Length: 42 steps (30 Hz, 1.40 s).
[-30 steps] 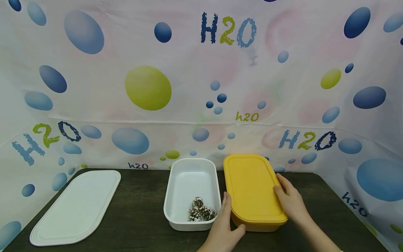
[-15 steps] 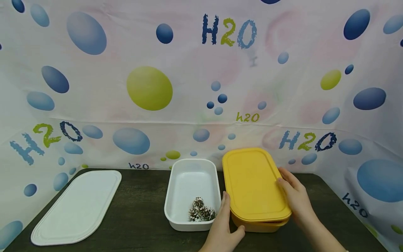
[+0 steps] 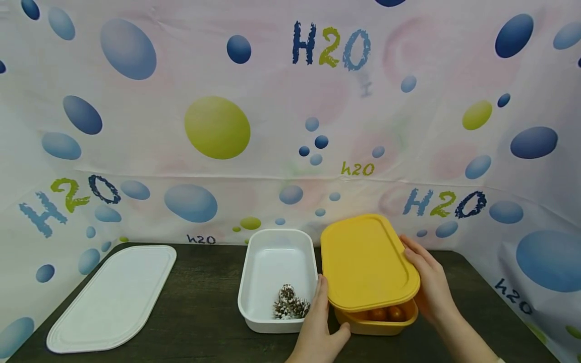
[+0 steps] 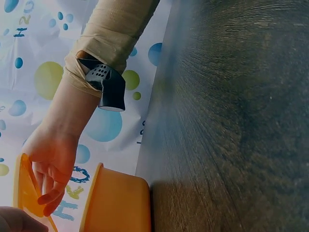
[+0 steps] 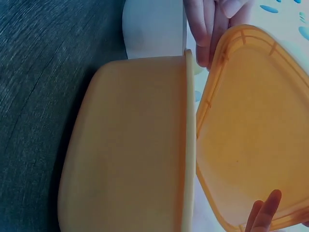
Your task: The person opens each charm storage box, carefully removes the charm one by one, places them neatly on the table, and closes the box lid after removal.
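Yellow lid: the lid [image 3: 369, 262] is held up aslant over the yellow container, its near edge raised clear of the rim; whether its far end touches the rim cannot be told.
Right hand: the person's right hand [image 3: 428, 280] grasps the lid by its right edge, with fingers on the underside (the left wrist view shows them curling in beneath it).
Left hand: the left hand [image 3: 322, 327] is at the near left side of lid and container, fingers extended and thumb spread away; it clasps nothing visibly, and how firmly it touches either one cannot be told.
Yellow container: the box [image 3: 376, 327] stands upright on the dark table [image 3: 204, 292], just right of the white container.
Inside it: shiny orange-brown round things [image 3: 386, 313] show through the gap under the lid, partly hidden.
White container: this uncovered box [image 3: 272, 327] stands left of the yellow one, with snowy-tipped pine cones [image 3: 290, 305] at its near right corner.
White lid: it [image 3: 113, 297] lies flat at the table's left, well apart from both boxes.
Backdrop: a white cloth [image 3: 281, 101] printed with blue and green ovals and "H2O" lettering.
Right wrist: a black device [image 4: 112, 89] sits at the beige sleeve's [image 4: 120, 29] end.
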Motion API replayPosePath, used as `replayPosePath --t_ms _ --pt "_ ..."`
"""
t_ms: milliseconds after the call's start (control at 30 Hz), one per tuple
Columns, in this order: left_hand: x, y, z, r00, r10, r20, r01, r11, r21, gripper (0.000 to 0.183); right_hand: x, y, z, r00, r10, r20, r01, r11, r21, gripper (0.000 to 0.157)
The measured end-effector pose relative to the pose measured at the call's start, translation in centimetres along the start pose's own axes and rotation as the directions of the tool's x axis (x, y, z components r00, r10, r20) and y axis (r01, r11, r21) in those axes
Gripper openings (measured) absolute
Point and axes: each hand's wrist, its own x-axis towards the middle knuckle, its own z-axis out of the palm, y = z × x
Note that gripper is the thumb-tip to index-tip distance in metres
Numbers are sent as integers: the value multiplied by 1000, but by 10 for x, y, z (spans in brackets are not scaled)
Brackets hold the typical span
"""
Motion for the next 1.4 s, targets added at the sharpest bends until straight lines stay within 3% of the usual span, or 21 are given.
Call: replayPosePath --t_ms 400,600,900,1067,1133,1200,1233,1333,1400 --pt "2 3 -3 1000 8 -12 -10 994 -105 87 0 -12 11 995 -15 -96 10 999 -51 55" --pt "3 5 -6 999 41 -34 -44 994 -100 85 -2 -20 14 995 -46 -92 40 997 -60 55" --pt "1 13 -7 990 70 -119 -64 996 55 75 -3 -27 19 992 -52 -118 37 991 -129 54" --pt "-3 19 -5 973 148 -174 -108 969 220 75 -4 -31 25 991 -22 -130 2 989 -146 54" --pt "-4 20 -5 954 233 -186 -165 932 322 75 -3 -32 28 990 -16 -137 -4 989 -145 54" --pt "-5 19 -3 916 357 -184 -244 857 454 76 -3 -32 30 989 -13 -144 -6 991 -133 54" --pt "-4 18 -3 886 427 -180 -280 803 527 76 -3 -32 31 989 -13 -147 -6 992 -127 54" --pt "-3 15 -2 771 619 -149 -353 610 709 79 -3 -33 35 989 -5 -151 -12 994 -111 54" --pt "-1 14 -2 701 703 -119 -382 511 770 79 -3 -33 38 989 3 -147 -20 993 -115 54"
